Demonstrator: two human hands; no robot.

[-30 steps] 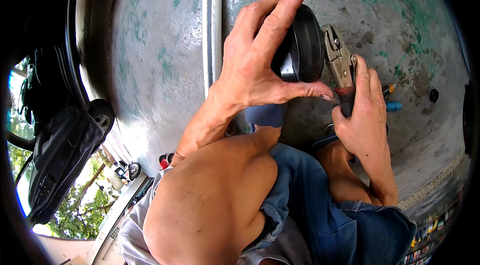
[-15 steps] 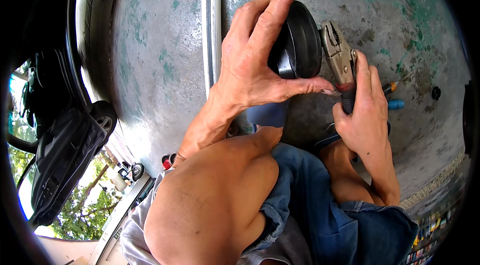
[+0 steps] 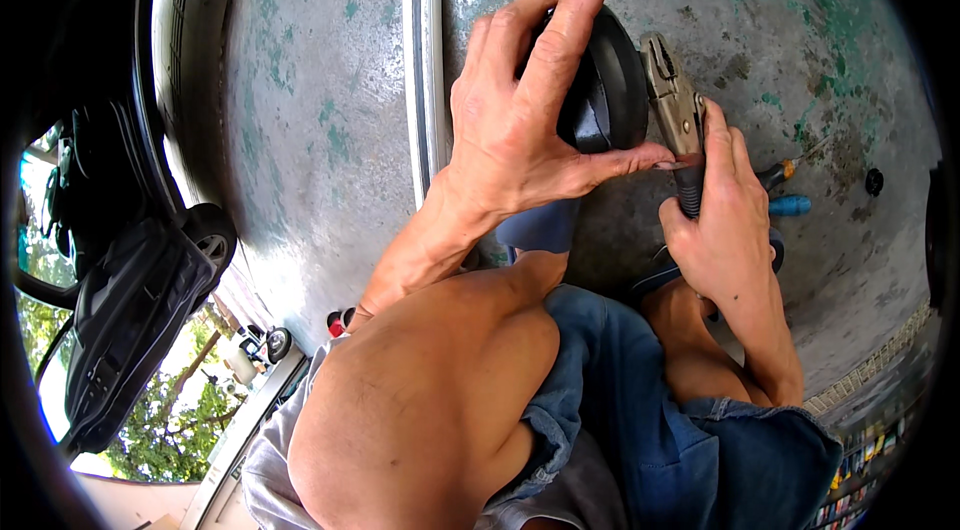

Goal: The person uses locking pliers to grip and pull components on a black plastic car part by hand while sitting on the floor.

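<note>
You are holding the black round part (image 3: pixel 618 85) in front of you, above the floor (image 3: pixel 320 80), with the locking pliers (image 3: pixel 683 120) standing just to its right. The part's broad rim is facing the pliers, and the tool's long axis is running away from you, leaning slightly left toward the jaw end. Whether metal is touching rim, you cannot tell from this angle. The left grip (image 3: pixel 520 135) is the nearer one to the part; the right grip (image 3: pixel 722 225) is lying beyond the tool handle, nearer to you.

Left: fingers and thumb are spreading wide and clasping the part from its left side, the thumb tip reaching to the pliers' handle; contact there is uncertain. Right: fingers are wrapping closely around the handle. The pliers' toothed jaws are standing slightly parted, with nothing visible between them.
</note>
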